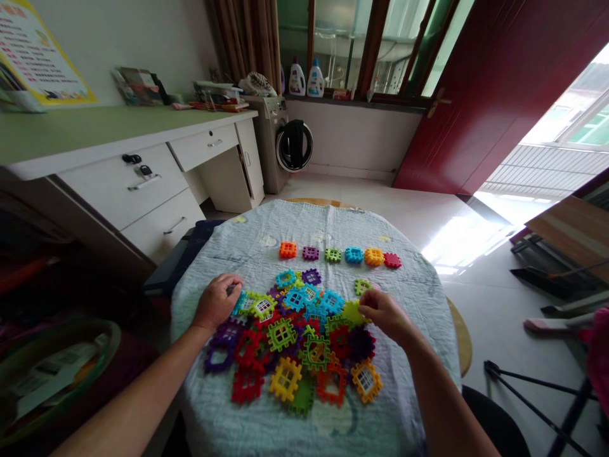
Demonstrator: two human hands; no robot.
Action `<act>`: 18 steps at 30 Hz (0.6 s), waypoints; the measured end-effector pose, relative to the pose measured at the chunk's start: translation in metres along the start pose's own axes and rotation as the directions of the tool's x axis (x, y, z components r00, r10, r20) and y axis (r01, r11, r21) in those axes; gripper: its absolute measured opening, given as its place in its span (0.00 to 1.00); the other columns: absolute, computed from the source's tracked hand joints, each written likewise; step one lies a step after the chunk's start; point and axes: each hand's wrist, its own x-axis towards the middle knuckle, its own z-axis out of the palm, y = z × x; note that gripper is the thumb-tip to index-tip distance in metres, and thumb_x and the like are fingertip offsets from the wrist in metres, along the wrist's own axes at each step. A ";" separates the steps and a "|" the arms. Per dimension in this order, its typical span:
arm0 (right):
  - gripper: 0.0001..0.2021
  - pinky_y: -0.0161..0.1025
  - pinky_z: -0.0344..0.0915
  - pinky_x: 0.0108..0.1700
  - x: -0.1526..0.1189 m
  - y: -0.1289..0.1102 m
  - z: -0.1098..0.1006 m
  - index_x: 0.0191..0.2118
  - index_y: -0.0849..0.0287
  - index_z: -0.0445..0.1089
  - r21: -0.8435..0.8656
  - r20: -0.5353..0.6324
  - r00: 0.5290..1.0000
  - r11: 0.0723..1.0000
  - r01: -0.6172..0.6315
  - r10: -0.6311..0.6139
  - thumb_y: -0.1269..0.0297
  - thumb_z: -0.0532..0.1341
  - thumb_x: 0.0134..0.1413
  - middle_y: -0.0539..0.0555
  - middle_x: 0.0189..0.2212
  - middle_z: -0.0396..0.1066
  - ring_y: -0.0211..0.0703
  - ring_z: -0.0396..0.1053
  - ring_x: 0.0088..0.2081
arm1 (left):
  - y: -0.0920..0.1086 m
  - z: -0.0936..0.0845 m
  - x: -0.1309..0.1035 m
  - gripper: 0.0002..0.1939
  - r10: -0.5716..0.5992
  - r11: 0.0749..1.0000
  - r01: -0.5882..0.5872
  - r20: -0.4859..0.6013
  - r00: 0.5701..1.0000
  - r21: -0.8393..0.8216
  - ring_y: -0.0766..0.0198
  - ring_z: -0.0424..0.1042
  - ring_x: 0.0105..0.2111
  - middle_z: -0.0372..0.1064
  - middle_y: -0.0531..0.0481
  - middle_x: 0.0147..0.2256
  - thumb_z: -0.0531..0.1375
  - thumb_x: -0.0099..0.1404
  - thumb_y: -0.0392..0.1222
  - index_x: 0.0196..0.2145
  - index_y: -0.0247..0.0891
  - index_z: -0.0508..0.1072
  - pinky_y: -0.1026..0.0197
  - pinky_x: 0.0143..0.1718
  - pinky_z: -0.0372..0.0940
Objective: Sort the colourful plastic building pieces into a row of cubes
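On the round worktop (pixel 409 393), which is covered by a pale blue cloth (pixel 214 406), a heap of plastic blocks (pixel 280 334) with notched edges is spread between the two hands. The yellow-green block (pixel 352 312) is found at the right upper edge of this heap, and its right side is pinched by the grip of the right hand (pixel 386 312), the thumb and the fingers being brought together there. The left hand (pixel 217 301) is placed at the left upper side of the heap, just beside a cyan block (pixel 239 303). Its fingers are bent, and a small dark spot is seen near them; whether its grip is closed on something cannot be told.

Farther from the person, above the heap, six blocks are laid in one row: an orange block (pixel 288 250), a purple block (pixel 311 253), a green block (pixel 333 255), a blue block (pixel 354 255), a yellow-orange block (pixel 373 256) and a red block (pixel 392 260). The last two are set very close together, while small gaps are left between the others. Between this row and the right hand, a single light green block (pixel 363 287) is seen lying on the cloth.
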 end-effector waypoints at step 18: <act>0.17 0.38 0.67 0.27 0.028 0.046 -0.033 0.43 0.60 0.71 -0.068 -0.422 0.903 0.990 -0.126 0.086 0.57 0.60 0.47 0.54 0.28 0.73 0.41 0.70 0.26 | 0.004 -0.003 0.001 0.11 -0.028 0.999 0.028 0.014 1.000 -0.023 0.56 0.71 0.39 0.73 0.46 0.35 0.52 0.61 0.45 0.29 0.40 0.72 0.55 0.48 0.65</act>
